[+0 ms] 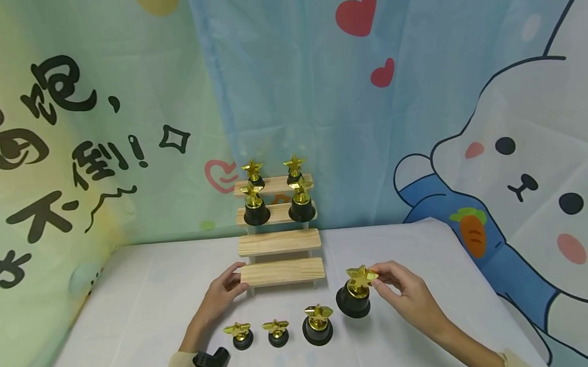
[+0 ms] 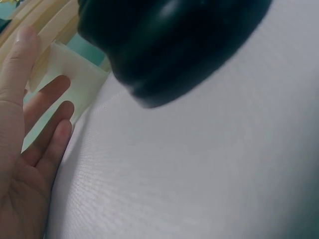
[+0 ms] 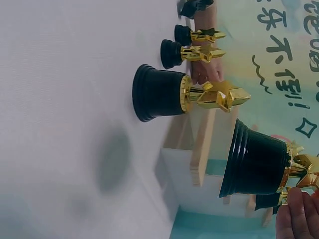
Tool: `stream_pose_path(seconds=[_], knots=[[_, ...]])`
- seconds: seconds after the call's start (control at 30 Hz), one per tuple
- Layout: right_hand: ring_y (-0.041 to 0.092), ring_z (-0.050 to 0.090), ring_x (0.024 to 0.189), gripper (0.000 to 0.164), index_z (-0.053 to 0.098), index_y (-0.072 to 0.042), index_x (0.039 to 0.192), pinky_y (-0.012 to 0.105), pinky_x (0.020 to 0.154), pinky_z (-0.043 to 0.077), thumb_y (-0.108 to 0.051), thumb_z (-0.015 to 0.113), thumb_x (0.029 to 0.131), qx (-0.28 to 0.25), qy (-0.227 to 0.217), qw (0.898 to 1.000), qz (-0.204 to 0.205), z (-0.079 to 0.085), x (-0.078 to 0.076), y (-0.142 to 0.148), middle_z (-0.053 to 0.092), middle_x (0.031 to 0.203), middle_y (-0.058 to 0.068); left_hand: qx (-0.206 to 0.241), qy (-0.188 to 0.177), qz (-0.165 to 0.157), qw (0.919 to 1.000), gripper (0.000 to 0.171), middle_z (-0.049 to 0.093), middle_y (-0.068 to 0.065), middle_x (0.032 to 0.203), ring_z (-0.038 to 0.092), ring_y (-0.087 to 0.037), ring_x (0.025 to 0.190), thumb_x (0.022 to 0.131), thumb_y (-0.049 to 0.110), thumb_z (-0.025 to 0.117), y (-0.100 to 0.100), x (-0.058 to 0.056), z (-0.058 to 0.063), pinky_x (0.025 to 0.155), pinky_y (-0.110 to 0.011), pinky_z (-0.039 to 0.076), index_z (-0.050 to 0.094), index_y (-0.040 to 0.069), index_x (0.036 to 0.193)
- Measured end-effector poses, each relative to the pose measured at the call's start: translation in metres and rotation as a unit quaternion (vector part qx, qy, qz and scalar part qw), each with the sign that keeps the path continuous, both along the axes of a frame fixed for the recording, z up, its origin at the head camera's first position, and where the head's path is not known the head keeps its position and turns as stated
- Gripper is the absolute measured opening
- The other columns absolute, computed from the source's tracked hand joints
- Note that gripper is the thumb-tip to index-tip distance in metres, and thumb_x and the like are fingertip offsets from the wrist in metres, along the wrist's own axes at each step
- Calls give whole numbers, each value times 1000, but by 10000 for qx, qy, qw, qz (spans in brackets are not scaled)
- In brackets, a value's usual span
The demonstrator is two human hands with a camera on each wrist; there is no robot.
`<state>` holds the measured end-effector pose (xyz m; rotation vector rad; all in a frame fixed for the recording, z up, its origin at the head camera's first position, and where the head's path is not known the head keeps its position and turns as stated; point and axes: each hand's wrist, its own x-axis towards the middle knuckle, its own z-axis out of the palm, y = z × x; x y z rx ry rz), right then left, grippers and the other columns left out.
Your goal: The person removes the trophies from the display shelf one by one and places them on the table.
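Observation:
My right hand pinches a gold star on top of a trophy with a black base. In the right wrist view, this trophy is held upright, clear of the white tabletop, with its shadow below. My left hand is at the left end of the lowest step of a wooden tiered display stand, thumb in front and fingers behind. Its fingers show beside the stand's pale support. Another large trophy and two small trophies stand in a row on the table.
Two small trophies stand on the top step, and two larger ones on the step below. A white cloth covers the table. Behind hangs a printed curtain. A black band circles the left wrist.

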<state>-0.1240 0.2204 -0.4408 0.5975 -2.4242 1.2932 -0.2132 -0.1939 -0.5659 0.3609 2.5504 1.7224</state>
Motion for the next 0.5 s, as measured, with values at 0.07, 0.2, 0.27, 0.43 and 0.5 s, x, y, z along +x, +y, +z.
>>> stream_pose_path(seconds=[0.07,0.2,0.27,0.43,0.5], knots=[[-4,61,88,20,63,-7,107,8,81,50,4,63,89,-11,16,10000,2,-2,0,0,65,103,4,8,29,-7,10000,59,71,-13,111,66,-8,99,87,21,72,0,0,0,86,-17,52,48,11,141],[-3,61,88,20,63,-7,107,8,80,50,2,64,90,-14,-24,10000,-11,-6,0,1,65,103,3,7,25,10,10000,59,71,-13,111,66,-8,98,87,21,72,1,-1,0,84,-17,52,49,10,140],[-3,61,88,19,63,-7,108,8,80,50,1,64,90,-16,-95,10000,-27,-9,0,1,65,104,3,3,13,17,10000,60,71,-13,112,67,-8,98,87,23,72,1,-2,-1,84,-17,52,49,10,140],[-3,61,87,18,63,-10,107,13,78,53,-1,64,91,98,-234,9996,-87,-19,1,2,66,103,0,53,-36,36,10000,61,71,-12,111,66,-7,97,86,27,73,0,-2,-2,84,-18,53,49,12,140],[-3,61,87,18,63,-11,107,16,76,53,-2,64,91,154,-238,9996,-91,-24,1,1,66,103,-1,52,-54,50,10000,61,72,-11,111,66,-6,97,86,28,73,0,-2,-2,84,-18,53,49,12,140]])
